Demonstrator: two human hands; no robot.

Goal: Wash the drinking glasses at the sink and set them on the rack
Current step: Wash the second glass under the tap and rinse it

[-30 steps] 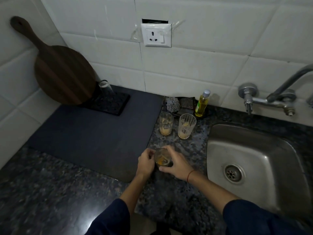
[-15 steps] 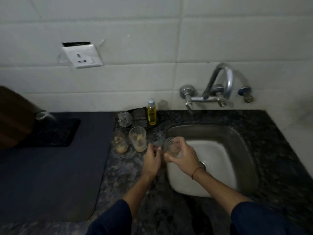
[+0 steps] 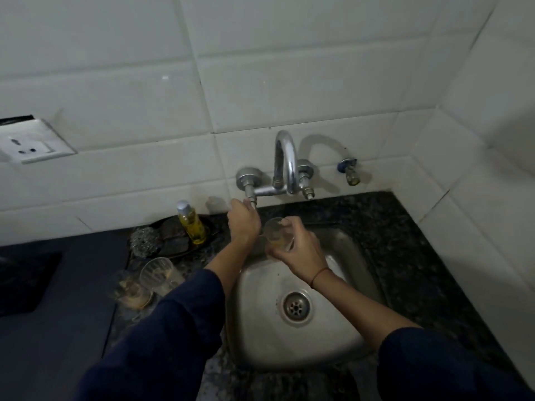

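Head view: the right hand (image 3: 299, 254) grasps a clear drinking glass (image 3: 276, 231) with yellowish residue in it. The fingers wrap round the glass's side and hold it tilted above the back part of the stainless steel sink (image 3: 260, 328), below the curved chrome wall tap (image 3: 285, 163). A red thread (image 3: 318, 275) circles the right wrist. The left hand (image 3: 243, 224) reaches up to the tap's left valve stem (image 3: 251, 198), its fingertips closed on it. No water is seen running. Both forearms wear dark blue sleeves.

Two more dirty clear glasses (image 3: 157, 274) stand side by side on the speckled black granite counter (image 3: 419, 256), just left of the sink; the one nearer the left edge is blurred. Behind them, against the white tiled wall, a small yellow liquid bottle with a silver cap (image 3: 191, 224) stands beside a steel wire scrubber (image 3: 143, 243) and a dark sponge (image 3: 173, 237). A grey mat (image 3: 58, 342) covers the counter further left, with a black square pad (image 3: 17, 282) at the frame's edge. A white wall socket (image 3: 29, 143) sits above.
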